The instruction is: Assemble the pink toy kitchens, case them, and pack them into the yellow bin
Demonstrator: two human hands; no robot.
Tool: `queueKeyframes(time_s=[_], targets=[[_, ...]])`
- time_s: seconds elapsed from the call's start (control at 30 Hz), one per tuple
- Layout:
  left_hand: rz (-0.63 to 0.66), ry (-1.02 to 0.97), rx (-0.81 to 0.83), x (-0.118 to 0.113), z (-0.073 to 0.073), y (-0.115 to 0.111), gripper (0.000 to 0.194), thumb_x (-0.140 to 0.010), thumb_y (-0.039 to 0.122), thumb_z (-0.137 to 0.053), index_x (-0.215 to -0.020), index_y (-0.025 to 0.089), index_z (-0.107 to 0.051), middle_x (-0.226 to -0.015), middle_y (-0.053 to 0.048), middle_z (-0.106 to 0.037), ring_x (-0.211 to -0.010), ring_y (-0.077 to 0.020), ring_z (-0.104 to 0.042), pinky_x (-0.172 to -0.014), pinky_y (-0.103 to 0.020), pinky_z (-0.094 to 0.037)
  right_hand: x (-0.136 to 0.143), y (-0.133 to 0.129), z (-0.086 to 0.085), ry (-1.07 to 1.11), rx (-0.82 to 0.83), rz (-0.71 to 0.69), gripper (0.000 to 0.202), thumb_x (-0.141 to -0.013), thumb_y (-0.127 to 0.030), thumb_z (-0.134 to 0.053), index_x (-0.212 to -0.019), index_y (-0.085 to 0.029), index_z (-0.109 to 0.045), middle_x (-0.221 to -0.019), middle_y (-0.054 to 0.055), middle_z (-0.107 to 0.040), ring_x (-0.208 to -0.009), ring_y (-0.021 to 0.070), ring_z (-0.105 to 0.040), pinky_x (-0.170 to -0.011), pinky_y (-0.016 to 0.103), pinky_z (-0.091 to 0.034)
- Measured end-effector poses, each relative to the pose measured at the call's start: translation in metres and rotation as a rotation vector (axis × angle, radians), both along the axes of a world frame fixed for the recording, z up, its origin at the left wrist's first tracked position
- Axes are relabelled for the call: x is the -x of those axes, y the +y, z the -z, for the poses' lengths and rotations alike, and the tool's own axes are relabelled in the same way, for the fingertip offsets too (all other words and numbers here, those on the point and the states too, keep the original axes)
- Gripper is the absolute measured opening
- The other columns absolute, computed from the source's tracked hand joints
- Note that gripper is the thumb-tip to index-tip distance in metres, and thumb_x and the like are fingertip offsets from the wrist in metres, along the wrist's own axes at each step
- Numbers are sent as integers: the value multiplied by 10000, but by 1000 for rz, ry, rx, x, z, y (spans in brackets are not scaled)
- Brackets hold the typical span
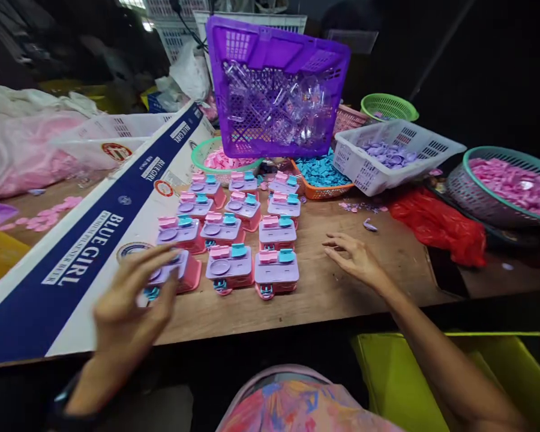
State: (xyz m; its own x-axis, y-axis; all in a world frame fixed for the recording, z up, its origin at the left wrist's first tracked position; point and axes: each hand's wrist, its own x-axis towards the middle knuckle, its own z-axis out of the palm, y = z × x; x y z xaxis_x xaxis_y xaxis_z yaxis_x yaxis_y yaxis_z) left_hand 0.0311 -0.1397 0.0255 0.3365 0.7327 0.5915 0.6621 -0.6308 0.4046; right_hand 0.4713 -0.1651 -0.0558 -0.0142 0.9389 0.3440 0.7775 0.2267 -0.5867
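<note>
Several small pink toy units with lilac tops and teal parts (276,268) stand in rows on the wooden table (324,288). My left hand (130,300) hovers blurred at the near-left toy (180,270), its fingers spread over it; I cannot tell if it touches. My right hand (355,258) rests flat and open on the bare wood to the right of the rows, holding nothing.
A tilted purple crate (276,90) of clear parts stands behind the rows. Baskets hold pink (513,186), lilac (391,153) and teal pieces (319,171). A flattened "Blue Girl" cardboard box (85,252) lies at left, red plastic (436,225) at right, a yellow-green bin (432,360) below.
</note>
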Motion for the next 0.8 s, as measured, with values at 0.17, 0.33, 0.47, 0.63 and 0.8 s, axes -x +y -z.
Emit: queueKeyframes(time_s=[0.17,0.33,0.47,0.63,0.8], targets=[[357,163,-39,-90,26,21,624,-983,168,-562,-1538,439,-467,-1423,-53,-638,-1272,-297,-653,-1037,-512,-600,-15,-4,0,-9,85,-16,177,-954,-256,-653,-1043,-180,-786,-1198,135,-746,-1072,237,-735,-940,363,-591],[498,224,-49,-117,47,31,633,-999,190,-540,-1572,431,-421,-1440,-88,-634,-1305,-320,-639,-1025,-533,-610,-73,0,10,-66,131,259,144,-920,-158,-652,-984,-168,-780,-1027,98,-778,-933,203,-738,-864,315,-576],[495,211,-58,-117,51,30,653,-977,170,-543,-1560,448,-448,-1438,-68,-647,-1301,-326,-649,-1018,-540,-628,-118,15,10,-155,156,467,171,-914,-137,-648,-1004,-149,-792,-1041,121,-794,-941,223,-748,-899,328,-565],[480,210,-26,-117,53,18,689,-945,121,-557,-1550,439,-476,-1472,-58,-628,-1351,-333,-612,-1048,-550,-622,-146,35,5,-250,169,615,235,-936,-98,-600,-1045,-127,-805,-1096,146,-794,-1069,249,-726,-998,341,-519],[491,144,-16,-120,50,10,652,-949,67,-556,-1499,416,-520,-1407,-66,-665,-1342,-310,-614,-1055,-535,-608,-148,38,32,-333,226,572,198,-944,-120,-632,-1012,-120,-818,-1100,184,-782,-1047,284,-712,-952,367,-517]])
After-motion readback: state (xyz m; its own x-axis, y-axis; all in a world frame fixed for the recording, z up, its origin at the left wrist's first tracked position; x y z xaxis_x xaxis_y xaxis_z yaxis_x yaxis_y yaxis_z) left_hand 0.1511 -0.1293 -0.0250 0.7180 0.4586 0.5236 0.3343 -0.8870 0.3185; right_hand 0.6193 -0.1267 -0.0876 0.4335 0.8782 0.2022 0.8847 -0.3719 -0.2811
